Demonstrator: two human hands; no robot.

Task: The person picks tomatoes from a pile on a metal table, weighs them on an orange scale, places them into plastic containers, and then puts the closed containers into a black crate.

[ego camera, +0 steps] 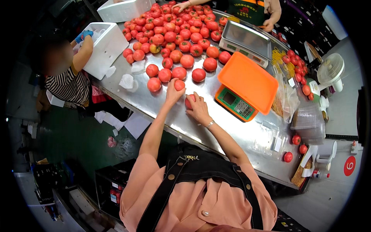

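Observation:
My left hand (173, 94) has its fingers curled around a red tomato (179, 85) just above the steel table (174, 116). Lower and to the right, my right hand (200, 109) grips a second tomato (189, 101), partly hidden by the fingers. Several loose tomatoes lie just beyond my hands, among them one tomato (198, 75) standing apart. Farther back they merge into a large heap of tomatoes (171, 29). To the right of my right hand stands an orange scale (247, 82) with a keypad facing me.
A second scale (246, 39) with a steel pan stands behind the orange one. At left, a person in blue gloves (84, 36) reaches into a white foam box (105, 49). Across the table another person's hand (181, 6) touches the heap. Clear plastic containers (308, 124) and a fan (330, 69) are at right.

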